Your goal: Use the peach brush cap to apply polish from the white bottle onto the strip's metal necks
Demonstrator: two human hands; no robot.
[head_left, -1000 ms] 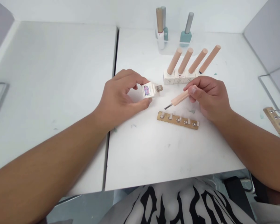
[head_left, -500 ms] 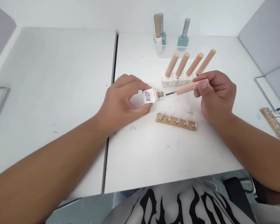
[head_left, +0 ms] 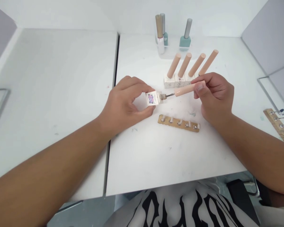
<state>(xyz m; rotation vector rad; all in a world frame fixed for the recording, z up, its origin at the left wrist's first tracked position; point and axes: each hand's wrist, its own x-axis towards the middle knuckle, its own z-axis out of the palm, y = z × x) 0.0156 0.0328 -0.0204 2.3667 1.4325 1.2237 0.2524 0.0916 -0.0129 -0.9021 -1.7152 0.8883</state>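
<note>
A small square white bottle (head_left: 152, 98) with a flower picture is pinched between the thumb and fingers of my left hand (head_left: 127, 105). It lies tilted on its side, its neck pointing right. My right hand (head_left: 214, 97) grips a long peach brush cap (head_left: 186, 90). The brush tip is inside the bottle's neck, with part of its thin stem still showing. Just below the bottle, a wooden strip (head_left: 179, 123) holds several clear nail tips on round metal studs.
Several white bottles with peach caps (head_left: 179, 81) stand in a row behind my right hand. Farther back, a clear tray (head_left: 174, 54) holds polish bottles. Another wooden strip (head_left: 278, 124) with dark tips lies at the right edge. A dark gap (head_left: 116, 60) divides the white tables.
My right hand has moved left with the brush cap, and the brush tip, which was outside the bottle, has entered its neck. My left hand and the bottle have shifted very slightly.
</note>
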